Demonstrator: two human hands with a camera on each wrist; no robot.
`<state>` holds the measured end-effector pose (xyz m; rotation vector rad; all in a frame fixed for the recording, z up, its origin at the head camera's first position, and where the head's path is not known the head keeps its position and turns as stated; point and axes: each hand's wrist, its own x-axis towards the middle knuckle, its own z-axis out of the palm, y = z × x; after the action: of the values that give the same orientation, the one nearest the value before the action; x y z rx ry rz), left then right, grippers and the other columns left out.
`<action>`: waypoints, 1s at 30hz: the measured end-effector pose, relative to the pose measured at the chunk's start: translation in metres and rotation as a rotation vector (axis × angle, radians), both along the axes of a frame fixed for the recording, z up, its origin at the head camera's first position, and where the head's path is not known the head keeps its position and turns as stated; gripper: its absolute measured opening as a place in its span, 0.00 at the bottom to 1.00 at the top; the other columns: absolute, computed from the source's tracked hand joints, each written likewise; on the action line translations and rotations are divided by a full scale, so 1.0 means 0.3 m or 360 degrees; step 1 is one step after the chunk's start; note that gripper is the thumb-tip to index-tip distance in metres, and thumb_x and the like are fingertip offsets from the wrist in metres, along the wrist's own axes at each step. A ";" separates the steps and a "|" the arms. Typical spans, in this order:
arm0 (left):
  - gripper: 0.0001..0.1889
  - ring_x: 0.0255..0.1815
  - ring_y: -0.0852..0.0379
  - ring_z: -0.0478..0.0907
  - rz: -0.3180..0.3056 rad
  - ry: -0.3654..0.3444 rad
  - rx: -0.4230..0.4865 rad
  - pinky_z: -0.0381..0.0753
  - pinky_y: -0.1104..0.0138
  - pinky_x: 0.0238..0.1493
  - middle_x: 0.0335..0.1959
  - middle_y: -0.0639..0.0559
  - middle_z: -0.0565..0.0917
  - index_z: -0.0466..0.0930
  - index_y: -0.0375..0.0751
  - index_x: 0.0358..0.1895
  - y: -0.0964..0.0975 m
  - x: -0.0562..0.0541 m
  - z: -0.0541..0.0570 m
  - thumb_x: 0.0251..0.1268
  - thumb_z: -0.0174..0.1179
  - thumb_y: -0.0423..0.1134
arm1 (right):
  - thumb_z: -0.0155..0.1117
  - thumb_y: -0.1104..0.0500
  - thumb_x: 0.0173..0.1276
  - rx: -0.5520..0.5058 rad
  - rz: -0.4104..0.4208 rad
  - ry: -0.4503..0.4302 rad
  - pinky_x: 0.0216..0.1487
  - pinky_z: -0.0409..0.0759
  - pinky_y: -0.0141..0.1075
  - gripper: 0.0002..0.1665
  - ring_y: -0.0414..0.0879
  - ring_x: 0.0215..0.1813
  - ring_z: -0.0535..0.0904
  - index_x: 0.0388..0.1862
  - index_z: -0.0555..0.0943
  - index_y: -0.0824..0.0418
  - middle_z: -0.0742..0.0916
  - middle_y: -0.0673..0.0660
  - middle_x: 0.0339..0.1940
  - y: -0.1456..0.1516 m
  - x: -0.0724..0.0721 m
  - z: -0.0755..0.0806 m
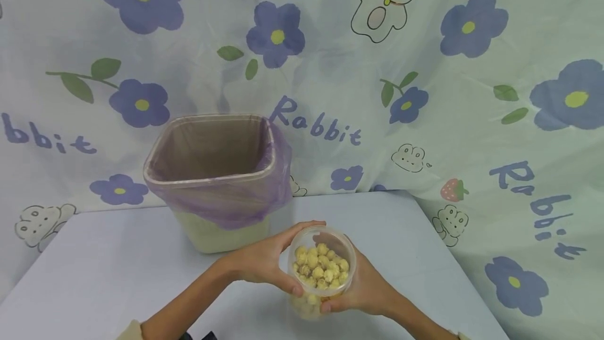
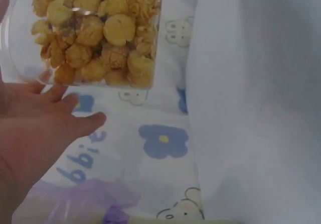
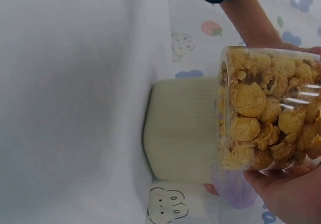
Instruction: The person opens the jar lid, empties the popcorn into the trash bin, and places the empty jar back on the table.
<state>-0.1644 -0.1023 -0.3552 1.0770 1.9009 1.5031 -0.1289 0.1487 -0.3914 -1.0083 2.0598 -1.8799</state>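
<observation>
A clear plastic jar point(image 1: 322, 266) of yellow popcorn balls point(image 1: 323, 269) is held above the white table, mouth tilted toward the head camera. My right hand point(image 1: 365, 287) grips its right side, thumb in front and fingers behind. On the left, my left hand point(image 1: 264, 261) spans the jar near its rim, thumb in front and fingers at the far edge. In the left wrist view the lower fingers of the left hand point(image 2: 45, 128) spread below the jar point(image 2: 95, 33). The right wrist view shows the right hand point(image 3: 296, 196) against the jar's wall point(image 3: 271, 111).
A pale square bin point(image 1: 222, 240) lined with a purple bag point(image 1: 236, 201) stands at the back left of the white table point(image 1: 94, 277). Behind it hangs a curtain point(image 1: 321, 83) printed with blue flowers and rabbits. A small black object point(image 1: 209, 336) shows at the bottom edge.
</observation>
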 end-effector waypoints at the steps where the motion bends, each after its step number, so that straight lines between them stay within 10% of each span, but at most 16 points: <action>1: 0.56 0.76 0.52 0.55 0.0002 -0.0021 0.0013 0.53 0.44 0.71 0.77 0.59 0.59 0.51 0.55 0.80 0.002 0.002 0.001 0.49 0.78 0.54 | 0.84 0.67 0.44 0.0000 0.0001 0.0012 0.67 0.70 0.42 0.61 0.57 0.66 0.71 0.76 0.60 0.56 0.73 0.62 0.67 -0.001 0.000 0.000; 10: 0.53 0.76 0.48 0.55 0.0470 0.0155 0.0078 0.54 0.39 0.70 0.76 0.53 0.61 0.56 0.54 0.78 0.049 0.062 -0.018 0.48 0.79 0.44 | 0.86 0.61 0.44 0.0109 -0.0292 0.0069 0.67 0.70 0.39 0.61 0.53 0.68 0.70 0.75 0.61 0.53 0.73 0.54 0.70 -0.004 -0.003 0.007; 17: 0.57 0.76 0.47 0.55 0.0699 0.0032 0.0098 0.51 0.38 0.71 0.76 0.51 0.62 0.49 0.49 0.80 0.095 0.099 -0.026 0.48 0.79 0.47 | 0.85 0.58 0.45 0.0180 -0.0448 0.0069 0.66 0.71 0.38 0.59 0.51 0.67 0.71 0.74 0.62 0.55 0.74 0.52 0.69 -0.007 -0.016 -0.006; 30: 0.56 0.79 0.54 0.49 0.0065 -0.0094 0.0053 0.48 0.40 0.72 0.78 0.61 0.56 0.50 0.62 0.80 -0.006 0.008 0.020 0.50 0.77 0.54 | 0.85 0.64 0.43 0.0079 -0.0142 -0.0067 0.68 0.69 0.39 0.63 0.54 0.68 0.69 0.76 0.60 0.50 0.73 0.53 0.70 -0.008 0.007 0.014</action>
<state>-0.1619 -0.1040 -0.3491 1.0031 1.8745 1.5764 -0.1268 0.1463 -0.3871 -0.8719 2.1494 -1.8648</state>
